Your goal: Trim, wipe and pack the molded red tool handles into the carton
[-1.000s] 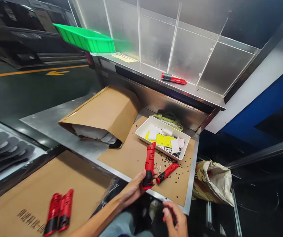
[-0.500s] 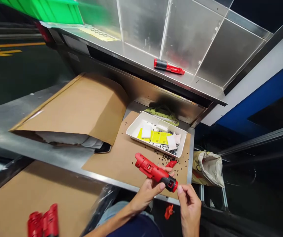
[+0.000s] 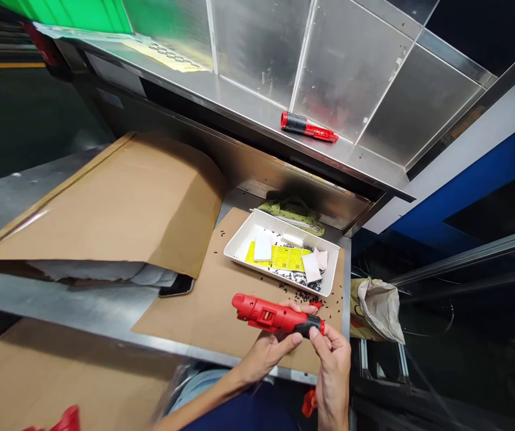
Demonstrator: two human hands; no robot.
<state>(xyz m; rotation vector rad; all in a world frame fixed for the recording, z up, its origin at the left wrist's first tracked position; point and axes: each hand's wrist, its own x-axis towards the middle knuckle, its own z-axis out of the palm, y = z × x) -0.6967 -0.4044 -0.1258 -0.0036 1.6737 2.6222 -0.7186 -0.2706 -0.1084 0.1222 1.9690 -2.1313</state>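
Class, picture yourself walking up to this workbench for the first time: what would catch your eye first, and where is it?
The red-and-black tool housing stands out first, held between the left hand and right hand above a brown cardboard sheet. Just beyond it, a white tray of yellow labels sits on that sheet. Higher up, a smaller red-and-black tool lies on a steel shelf, with a green plastic crate at top left.

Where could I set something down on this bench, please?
The cardboard sheet is bare between the folded kraft envelope and the red tool housing. It is crowded right of there, where black bits scatter below the white tray.
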